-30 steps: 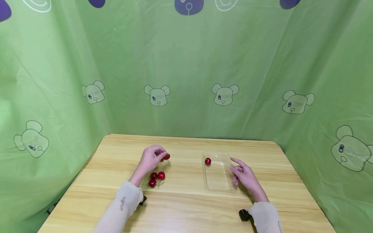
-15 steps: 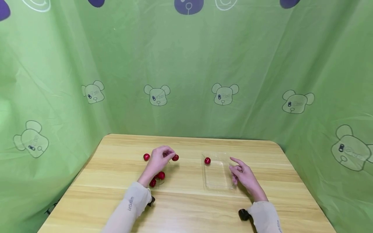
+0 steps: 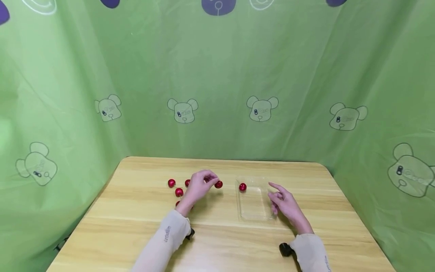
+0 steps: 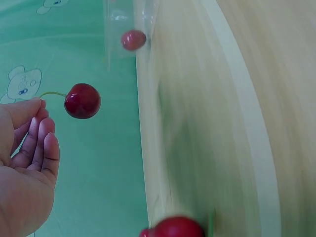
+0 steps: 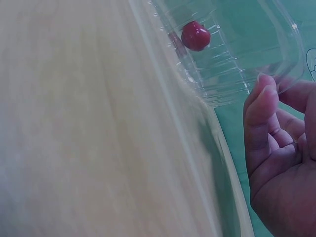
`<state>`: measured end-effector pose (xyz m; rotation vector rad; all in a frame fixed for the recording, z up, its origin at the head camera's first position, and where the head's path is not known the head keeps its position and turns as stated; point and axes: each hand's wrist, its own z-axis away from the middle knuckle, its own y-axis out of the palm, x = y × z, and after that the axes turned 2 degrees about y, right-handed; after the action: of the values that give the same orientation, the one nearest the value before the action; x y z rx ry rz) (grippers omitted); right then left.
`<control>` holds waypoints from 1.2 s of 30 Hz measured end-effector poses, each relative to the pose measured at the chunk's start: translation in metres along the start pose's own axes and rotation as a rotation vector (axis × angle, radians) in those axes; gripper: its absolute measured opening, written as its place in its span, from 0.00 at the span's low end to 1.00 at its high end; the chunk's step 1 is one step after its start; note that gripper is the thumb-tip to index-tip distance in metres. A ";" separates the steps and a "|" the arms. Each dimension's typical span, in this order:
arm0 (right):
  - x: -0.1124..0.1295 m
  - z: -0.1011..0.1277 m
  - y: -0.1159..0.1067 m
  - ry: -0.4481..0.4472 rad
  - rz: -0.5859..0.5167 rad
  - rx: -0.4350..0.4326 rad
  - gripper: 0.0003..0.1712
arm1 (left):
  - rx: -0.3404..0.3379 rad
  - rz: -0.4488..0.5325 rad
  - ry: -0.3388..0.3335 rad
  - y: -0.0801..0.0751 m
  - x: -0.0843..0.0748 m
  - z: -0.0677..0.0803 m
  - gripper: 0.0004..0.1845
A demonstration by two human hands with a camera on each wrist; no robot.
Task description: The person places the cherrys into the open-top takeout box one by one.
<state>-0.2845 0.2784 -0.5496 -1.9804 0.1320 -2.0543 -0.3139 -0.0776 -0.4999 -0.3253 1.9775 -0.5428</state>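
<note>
My left hand [image 3: 201,183] pinches the green stem [image 4: 54,93] of a dark red cherry [image 4: 82,101] between thumb and finger. The fruit hangs above the table, left of a clear plastic container [image 3: 255,218]. One cherry [image 3: 242,187] lies inside that container, toward its far left corner. At the container's right side, my right hand [image 3: 287,206] holds the rim with thumb and fingertips, its forefinger extended along the edge in the head view. Behind and below my left hand are several loose cherries [image 3: 179,192], some partly hidden by the wrist.
The wooden table [image 3: 217,245] has rounded far corners. A green curtain [image 3: 217,136] with bear faces hangs behind it and on both sides. A black wrist camera [image 3: 285,249] sits by the right sleeve.
My left hand has moved right with the cherry, away from the loose cherries and nearer the container, uncovering some of them. My right hand has stayed at the container's side.
</note>
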 end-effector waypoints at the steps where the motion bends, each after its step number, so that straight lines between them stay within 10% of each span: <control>1: 0.000 0.000 0.000 0.002 -0.003 -0.002 0.34 | 0.009 0.014 -0.003 0.003 -0.002 -0.001 0.03; 36: -0.001 -0.001 0.000 -0.008 0.000 -0.002 0.34 | 0.012 0.182 -0.056 0.079 -0.017 -0.030 0.02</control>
<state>-0.2858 0.2786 -0.5510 -1.9901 0.1326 -2.0466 -0.3325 0.0046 -0.5153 -0.1496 1.9259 -0.4245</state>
